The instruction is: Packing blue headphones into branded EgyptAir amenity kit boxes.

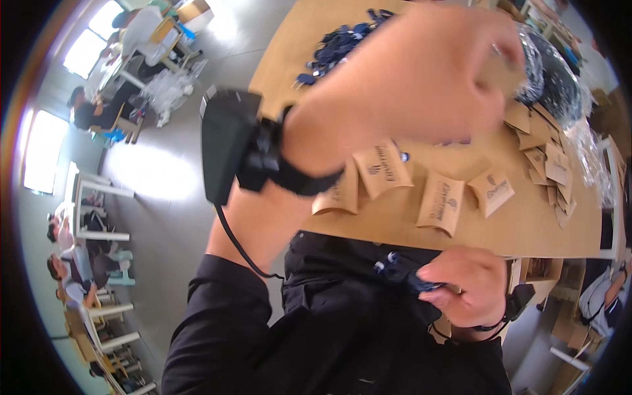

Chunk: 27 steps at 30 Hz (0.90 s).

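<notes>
Your right hand (466,283): grip pinched on one blue piece (403,272), its long axis leftward, slightly forward, short of the tabletop (388,220). Your left hand (454,66): farther off, blurred; grip cannot be told.

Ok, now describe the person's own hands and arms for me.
The left hand and right hand wear no gloves. A black sleeve ends on the left forearm. Above it, a black strap carries a boxy black device with a thin black cable. The right wrist also wears a dark strap and a smaller black device.
</notes>
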Each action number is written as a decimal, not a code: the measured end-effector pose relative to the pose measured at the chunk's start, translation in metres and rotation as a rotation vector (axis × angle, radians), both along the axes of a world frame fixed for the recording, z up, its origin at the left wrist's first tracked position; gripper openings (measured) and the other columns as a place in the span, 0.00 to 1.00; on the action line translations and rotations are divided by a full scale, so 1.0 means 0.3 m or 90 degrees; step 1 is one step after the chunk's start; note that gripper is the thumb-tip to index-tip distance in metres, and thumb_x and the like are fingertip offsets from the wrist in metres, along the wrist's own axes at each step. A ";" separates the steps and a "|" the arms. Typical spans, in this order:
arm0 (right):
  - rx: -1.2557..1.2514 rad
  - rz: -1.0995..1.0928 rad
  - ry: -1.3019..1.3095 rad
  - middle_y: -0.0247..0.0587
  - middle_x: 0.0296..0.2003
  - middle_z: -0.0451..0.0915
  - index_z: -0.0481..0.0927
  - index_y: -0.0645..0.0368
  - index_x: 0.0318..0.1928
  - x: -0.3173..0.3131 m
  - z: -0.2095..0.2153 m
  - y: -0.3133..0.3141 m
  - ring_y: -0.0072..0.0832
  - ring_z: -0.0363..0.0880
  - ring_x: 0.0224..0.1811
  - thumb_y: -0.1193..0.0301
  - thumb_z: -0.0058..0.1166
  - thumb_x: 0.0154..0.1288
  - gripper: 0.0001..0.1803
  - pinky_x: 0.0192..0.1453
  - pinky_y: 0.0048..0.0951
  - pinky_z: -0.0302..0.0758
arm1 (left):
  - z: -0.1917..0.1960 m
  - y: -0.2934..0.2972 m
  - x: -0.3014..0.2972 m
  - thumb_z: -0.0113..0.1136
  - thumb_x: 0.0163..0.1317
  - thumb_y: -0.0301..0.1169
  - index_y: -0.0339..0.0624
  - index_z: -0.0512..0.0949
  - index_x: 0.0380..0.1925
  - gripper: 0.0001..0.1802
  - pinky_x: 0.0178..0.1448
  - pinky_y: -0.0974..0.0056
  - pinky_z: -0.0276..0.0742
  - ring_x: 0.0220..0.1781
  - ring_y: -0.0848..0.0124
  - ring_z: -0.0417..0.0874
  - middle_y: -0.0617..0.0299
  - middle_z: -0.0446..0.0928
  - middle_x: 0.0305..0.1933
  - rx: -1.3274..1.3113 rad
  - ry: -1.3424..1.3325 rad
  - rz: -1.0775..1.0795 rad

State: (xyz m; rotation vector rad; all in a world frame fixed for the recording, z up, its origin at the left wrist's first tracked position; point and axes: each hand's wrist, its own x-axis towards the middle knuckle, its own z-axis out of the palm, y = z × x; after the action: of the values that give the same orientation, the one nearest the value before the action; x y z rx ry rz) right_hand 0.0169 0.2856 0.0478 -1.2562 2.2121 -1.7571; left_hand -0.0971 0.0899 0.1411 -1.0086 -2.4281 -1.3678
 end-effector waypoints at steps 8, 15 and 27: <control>-0.032 -0.089 0.113 0.43 0.26 0.82 0.83 0.62 0.38 -0.040 0.034 -0.083 0.32 0.81 0.24 0.64 0.70 0.56 0.16 0.28 0.26 0.75 | -0.150 -0.059 0.226 0.58 0.49 0.25 0.37 0.79 0.38 0.13 0.31 0.56 0.76 0.25 0.50 0.80 0.45 0.77 0.23 0.138 -0.060 -0.003; -0.074 -0.068 0.124 0.41 0.25 0.81 0.83 0.62 0.32 -0.021 -0.013 -0.114 0.33 0.81 0.25 0.64 0.72 0.53 0.15 0.34 0.28 0.75 | -0.256 -0.071 0.300 0.65 0.53 0.25 0.37 0.80 0.41 0.14 0.36 0.67 0.75 0.30 0.70 0.80 0.56 0.81 0.32 0.385 -0.255 -0.065; -0.126 -0.002 0.136 0.45 0.29 0.76 0.77 0.63 0.46 -0.056 0.033 -0.051 0.33 0.78 0.23 0.79 0.71 0.49 0.22 0.25 0.25 0.75 | -0.357 -0.134 0.303 0.62 0.58 0.18 0.33 0.79 0.49 0.17 0.45 0.64 0.79 0.41 0.65 0.85 0.54 0.83 0.40 0.384 -0.196 -0.114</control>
State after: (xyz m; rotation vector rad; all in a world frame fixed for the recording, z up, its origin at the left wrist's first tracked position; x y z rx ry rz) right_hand 0.0002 0.2703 0.0577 -1.5498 2.1883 -1.9694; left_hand -0.0062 0.0497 0.0339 -0.9129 -1.9053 -2.2695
